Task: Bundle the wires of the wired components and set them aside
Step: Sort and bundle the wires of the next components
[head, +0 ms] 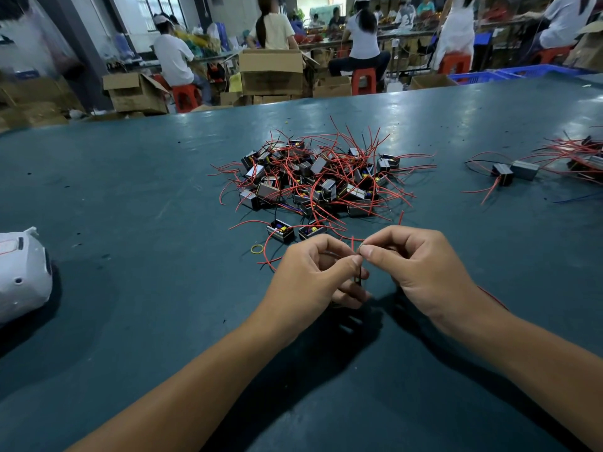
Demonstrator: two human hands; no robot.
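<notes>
1. At the left edge a white moulded object [19, 275] lies on the dark teal table [130, 197], partly cut off by the picture; a broad bare stretch of table separates it from everything else.
2. A yellow rubber band [257, 249] lies flat on the table, just left of and beyond the left hand.
3. The main pile of wired components [313, 177] sits mid-table, small black-and-metal blocks tangled in red wires that splay out on all sides. Two loose components [295, 230] lie at its near edge, just beyond the hands.
4. The left hand [313, 275] reaches in from the lower left, fingers curled, thumb and forefinger pinching a thin dark wire [358, 272] that hangs down between the hands.
5. The right hand [421, 269] comes in from the lower right, thumb and forefinger pinched together at the same spot, tip to tip with the left; what it holds is too small to make out. A red wire [492, 296] trails out beside its wrist.
6. Open table lies between the pile and a second, smaller group of components [554, 158] at the right edge.
7. The table's far edge runs across the picture; beyond it stand cardboard boxes [270, 71] and seated workers [173, 57].
</notes>
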